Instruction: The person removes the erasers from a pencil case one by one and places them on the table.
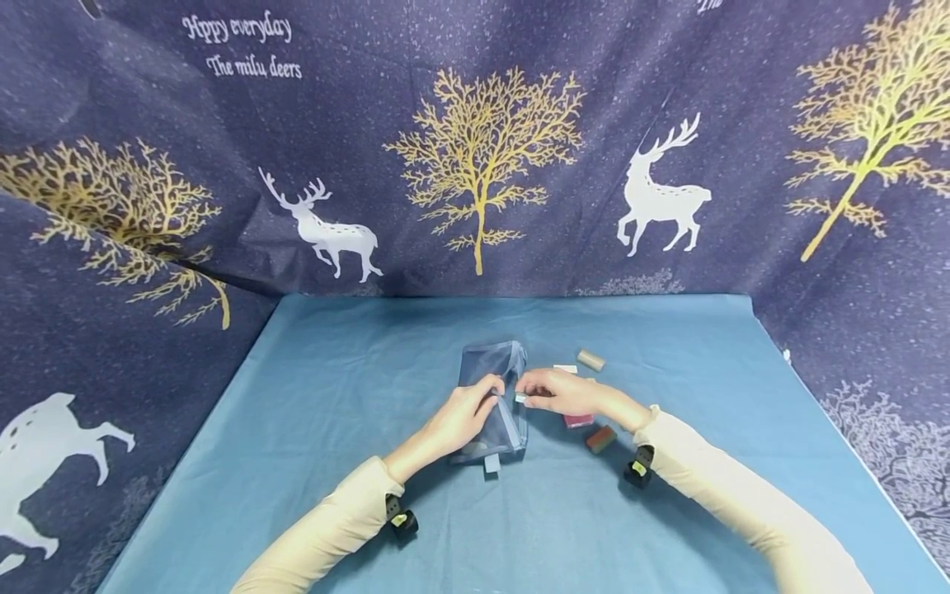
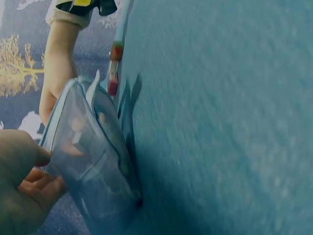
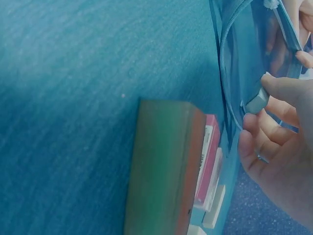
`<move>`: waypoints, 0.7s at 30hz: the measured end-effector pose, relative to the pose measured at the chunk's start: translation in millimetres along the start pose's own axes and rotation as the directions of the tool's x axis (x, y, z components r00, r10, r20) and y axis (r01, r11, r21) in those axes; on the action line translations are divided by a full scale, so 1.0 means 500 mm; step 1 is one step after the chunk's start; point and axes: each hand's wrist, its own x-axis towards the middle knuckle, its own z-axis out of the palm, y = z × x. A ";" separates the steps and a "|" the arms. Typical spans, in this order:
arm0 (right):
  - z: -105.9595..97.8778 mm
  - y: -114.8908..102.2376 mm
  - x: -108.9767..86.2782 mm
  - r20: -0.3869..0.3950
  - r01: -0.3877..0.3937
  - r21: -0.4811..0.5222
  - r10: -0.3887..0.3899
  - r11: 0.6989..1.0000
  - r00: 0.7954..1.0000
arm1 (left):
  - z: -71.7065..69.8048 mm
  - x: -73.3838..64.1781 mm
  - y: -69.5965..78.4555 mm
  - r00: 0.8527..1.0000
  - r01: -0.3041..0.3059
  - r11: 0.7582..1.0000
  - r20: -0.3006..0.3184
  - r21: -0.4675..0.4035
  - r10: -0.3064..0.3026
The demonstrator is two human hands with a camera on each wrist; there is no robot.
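A see-through blue zip pouch (image 1: 482, 363) lies on the table with its zipped side open toward the right. My left hand (image 1: 466, 412) pinches the edge of the pouch's opening between thumb and fingers, which the left wrist view shows close up. Between the thumb and fingertips of my right hand (image 1: 560, 392) is a small whitish block (image 3: 258, 101), perhaps an eraser, held at the mouth of the pouch. Through the clear wall in the left wrist view, the right fingers and the block show faintly.
Right of the pouch lie a pink box-shaped piece with a white label (image 3: 208, 161), a red-and-green block (image 1: 600, 439), a tan cylinder (image 1: 591, 360) and whitish pieces (image 1: 566, 369) partly hidden by the right hand. A pale tab (image 1: 492, 464) sticks out at the pouch's near end.
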 end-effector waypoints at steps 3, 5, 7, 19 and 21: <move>0.000 0.003 -0.002 0.005 -0.027 -0.002 0.027 1.000 1.000 | 0.002 -0.003 0.004 1.000 0.007 1.000 -0.010 0.016 -0.006; -0.001 0.004 -0.004 0.007 -0.047 -0.006 0.047 0.999 0.999 | 0.003 -0.004 0.004 1.000 0.006 1.000 -0.017 0.019 -0.006; -0.002 0.005 -0.005 0.002 -0.060 -0.011 0.060 0.998 0.998 | 0.002 -0.003 0.004 1.000 -0.001 1.000 -0.028 0.022 0.002; -0.015 0.015 -0.026 -0.069 -0.068 -0.020 0.066 0.997 0.995 | 0.007 -0.002 0.001 0.999 0.022 0.999 -0.026 0.027 -0.021; -0.017 0.016 -0.028 -0.071 -0.072 -0.026 0.070 0.997 0.995 | 0.008 -0.002 0.001 0.999 0.016 0.999 -0.031 0.029 -0.015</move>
